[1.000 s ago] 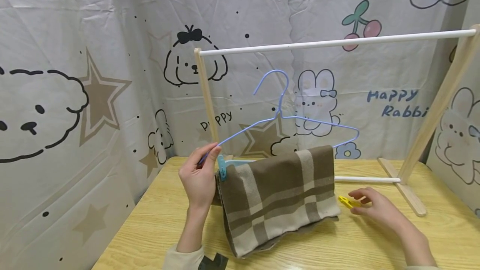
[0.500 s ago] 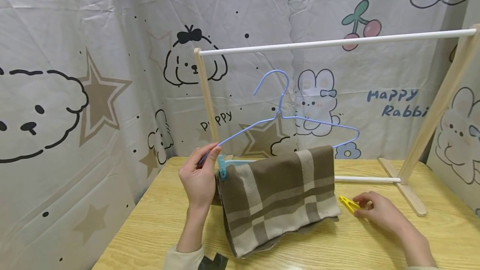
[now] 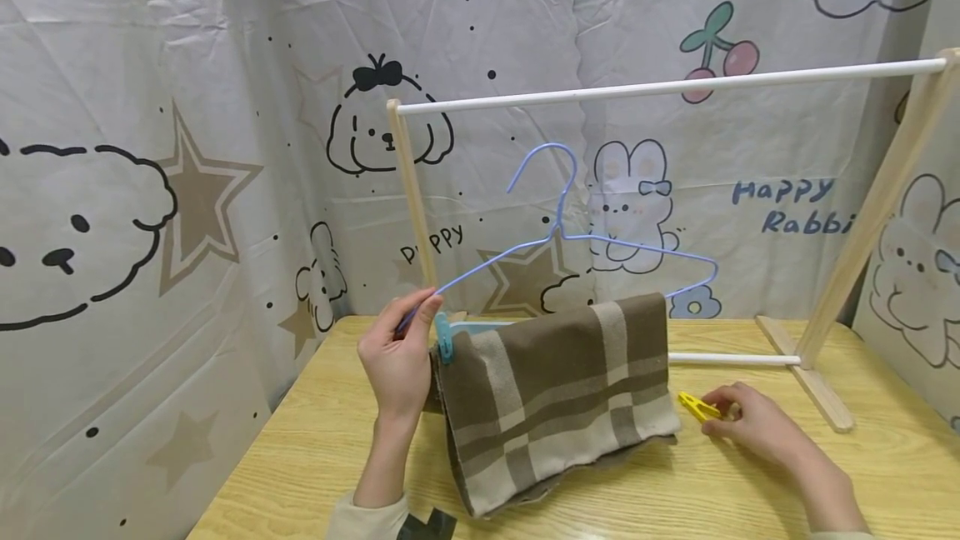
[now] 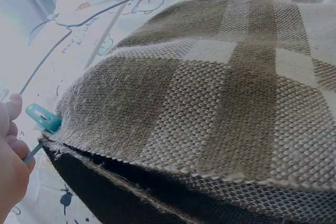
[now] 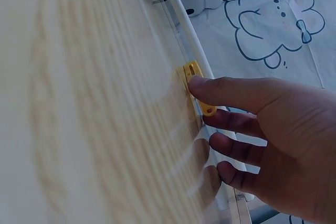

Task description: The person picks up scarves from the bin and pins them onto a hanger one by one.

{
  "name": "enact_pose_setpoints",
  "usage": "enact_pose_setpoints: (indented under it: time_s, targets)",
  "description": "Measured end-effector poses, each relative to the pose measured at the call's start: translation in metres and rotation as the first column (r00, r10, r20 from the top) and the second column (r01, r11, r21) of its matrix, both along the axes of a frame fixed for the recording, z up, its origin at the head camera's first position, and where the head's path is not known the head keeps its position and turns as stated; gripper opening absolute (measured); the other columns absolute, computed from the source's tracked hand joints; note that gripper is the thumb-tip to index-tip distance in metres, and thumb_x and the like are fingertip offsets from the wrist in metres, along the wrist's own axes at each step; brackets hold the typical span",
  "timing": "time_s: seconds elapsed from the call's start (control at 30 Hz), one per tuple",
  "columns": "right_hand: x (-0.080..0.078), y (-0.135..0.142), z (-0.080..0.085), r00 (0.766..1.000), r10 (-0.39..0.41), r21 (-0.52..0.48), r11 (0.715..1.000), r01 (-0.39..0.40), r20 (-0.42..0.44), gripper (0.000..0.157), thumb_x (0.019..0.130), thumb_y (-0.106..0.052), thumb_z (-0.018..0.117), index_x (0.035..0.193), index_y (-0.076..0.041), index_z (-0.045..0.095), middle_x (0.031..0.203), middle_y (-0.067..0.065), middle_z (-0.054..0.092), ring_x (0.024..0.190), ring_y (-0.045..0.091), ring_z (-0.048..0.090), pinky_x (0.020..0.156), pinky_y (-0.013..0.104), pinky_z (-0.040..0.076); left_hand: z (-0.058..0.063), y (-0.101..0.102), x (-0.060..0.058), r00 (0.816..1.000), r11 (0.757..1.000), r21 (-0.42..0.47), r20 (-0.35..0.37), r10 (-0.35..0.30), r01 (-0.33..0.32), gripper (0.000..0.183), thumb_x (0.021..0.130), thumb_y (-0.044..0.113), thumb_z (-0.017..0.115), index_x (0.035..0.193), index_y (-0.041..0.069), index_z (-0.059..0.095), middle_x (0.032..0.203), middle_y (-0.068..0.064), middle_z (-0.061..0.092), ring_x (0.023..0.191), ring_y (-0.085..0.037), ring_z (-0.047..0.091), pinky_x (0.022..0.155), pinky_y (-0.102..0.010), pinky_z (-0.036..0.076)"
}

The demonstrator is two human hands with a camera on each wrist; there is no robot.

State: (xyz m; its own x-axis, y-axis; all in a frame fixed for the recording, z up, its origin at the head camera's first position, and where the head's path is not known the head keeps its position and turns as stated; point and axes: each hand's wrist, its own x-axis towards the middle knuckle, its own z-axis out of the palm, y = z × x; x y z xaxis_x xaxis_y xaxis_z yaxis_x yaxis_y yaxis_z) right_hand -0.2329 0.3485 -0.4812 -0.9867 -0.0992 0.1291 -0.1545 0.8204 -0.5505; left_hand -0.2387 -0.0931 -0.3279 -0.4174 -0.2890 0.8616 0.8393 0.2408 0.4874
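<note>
My left hand (image 3: 396,357) grips the left corner of a blue wire hanger (image 3: 534,242), whose hook points up. Over the hanger's lower bar drapes a brown and cream plaid cloth (image 3: 558,390), folded over so its edges hang near the tabletop. A teal clothespin (image 3: 444,338) clips the cloth's upper left corner to that bar, just beside my left fingers; it also shows in the left wrist view (image 4: 44,118). To the right of the cloth, my right hand (image 3: 757,423) pinches a yellow clothespin (image 3: 699,407) low over the table. In the right wrist view my thumb lies on this yellow clothespin (image 5: 198,85).
Behind the hanger stands a wooden rack with a white top rod (image 3: 675,88) and a white lower rod (image 3: 735,359). Its right foot (image 3: 813,386) lies beyond my right hand. A printed curtain (image 3: 247,148) closes off the back and left of the wooden table (image 3: 292,457).
My right thumb and fingers have closed on the yellow clothespin, which has turned slightly. The left hand, hanger and cloth hold their place.
</note>
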Motion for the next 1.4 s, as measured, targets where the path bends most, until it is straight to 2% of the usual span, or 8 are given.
enact_pose_setpoints:
  time_s: [0.13,0.27,0.5,0.67,0.8,0.97,1.23,1.4]
  targets:
    - [0.003,0.000,0.003,1.000,-0.008,-0.017,1.000,0.007,-0.029,0.042,0.082,-0.022,0.080,0.115,0.000,0.068,0.099,0.007,0.065,0.079,0.007,0.053,0.067,0.024,0.045,-0.001,0.000,0.000,1.000,1.000,0.005,0.004,0.003,-0.003,0.009,0.083,-0.002,0.076,0.092,-0.002,0.076,0.071,-0.015,0.067,0.053,-0.005,0.036,0.048,-0.019,0.029]
    - [0.005,0.000,0.013,0.995,-0.002,-0.018,1.000,0.000,-0.105,0.040,0.083,-0.020,0.079,0.116,0.000,0.068,0.102,0.011,0.067,0.080,0.006,0.055,0.068,0.024,0.048,-0.001,0.000,0.000,1.000,1.000,0.009,0.003,0.005,-0.005,0.009,0.083,-0.002,0.076,0.092,-0.002,0.076,0.073,-0.014,0.067,0.053,-0.004,0.036,0.048,-0.019,0.029]
    - [0.009,-0.003,0.032,0.971,-0.007,-0.024,1.000,0.002,-0.239,0.038,0.083,-0.020,0.080,0.115,-0.003,0.068,0.101,0.008,0.066,0.082,0.007,0.056,0.066,0.026,0.048,0.000,0.000,0.000,1.000,1.000,0.008,0.003,-0.001,0.001,0.009,0.083,-0.002,0.076,0.092,-0.003,0.076,0.073,-0.016,0.068,0.053,-0.004,0.037,0.048,-0.019,0.030]
    - [0.011,-0.005,0.042,0.953,-0.019,-0.031,0.999,0.010,-0.302,0.036,0.084,-0.018,0.080,0.116,-0.005,0.069,0.102,0.008,0.064,0.086,-0.002,0.051,0.063,0.021,0.047,-0.001,-0.001,0.000,1.000,1.000,0.010,0.000,-0.008,0.008,0.009,0.083,-0.002,0.076,0.092,-0.003,0.076,0.072,-0.017,0.066,0.052,-0.005,0.036,0.048,-0.019,0.029]
    - [0.013,-0.006,0.052,0.923,-0.003,-0.047,0.999,-0.016,-0.384,0.035,0.084,-0.010,0.079,0.116,-0.004,0.068,0.101,0.006,0.059,0.088,-0.009,0.045,0.063,0.019,0.047,-0.002,0.000,-0.001,1.000,1.000,0.009,-0.007,-0.014,0.014,0.008,0.083,-0.003,0.076,0.092,-0.003,0.076,0.069,-0.016,0.064,0.052,-0.005,0.034,0.047,-0.020,0.027]
    - [0.017,-0.011,0.067,0.868,0.030,-0.051,0.997,-0.063,-0.496,0.038,0.080,0.001,0.078,0.117,-0.001,0.067,0.103,0.005,0.054,0.088,-0.010,0.045,0.066,0.013,0.046,-0.001,0.000,-0.001,1.000,1.000,0.008,-0.009,-0.021,0.021,0.009,0.083,-0.003,0.076,0.092,-0.002,0.076,0.067,-0.014,0.062,0.052,-0.006,0.032,0.047,-0.021,0.026]
    - [0.028,-0.023,0.087,0.791,0.042,-0.094,0.988,-0.124,-0.611,0.048,0.075,0.015,0.075,0.120,0.000,0.066,0.106,-0.015,0.049,0.084,-0.011,0.052,0.072,0.005,0.045,-0.001,0.001,0.000,1.000,1.000,-0.001,-0.001,-0.016,0.016,0.009,0.083,-0.003,0.076,0.092,-0.003,0.076,0.067,-0.014,0.063,0.053,-0.005,0.034,0.048,-0.020,0.027]
    - [0.034,-0.031,0.101,0.743,0.057,-0.116,0.977,-0.179,-0.666,0.055,0.072,0.022,0.073,0.122,0.001,0.065,0.108,-0.002,0.055,0.089,-0.006,0.055,0.078,0.003,0.045,0.000,0.003,0.000,0.999,1.000,-0.010,-0.012,-0.030,0.030,0.010,0.081,-0.006,0.076,0.091,-0.003,0.076,0.066,-0.013,0.061,0.053,-0.005,0.035,0.047,-0.020,0.027]
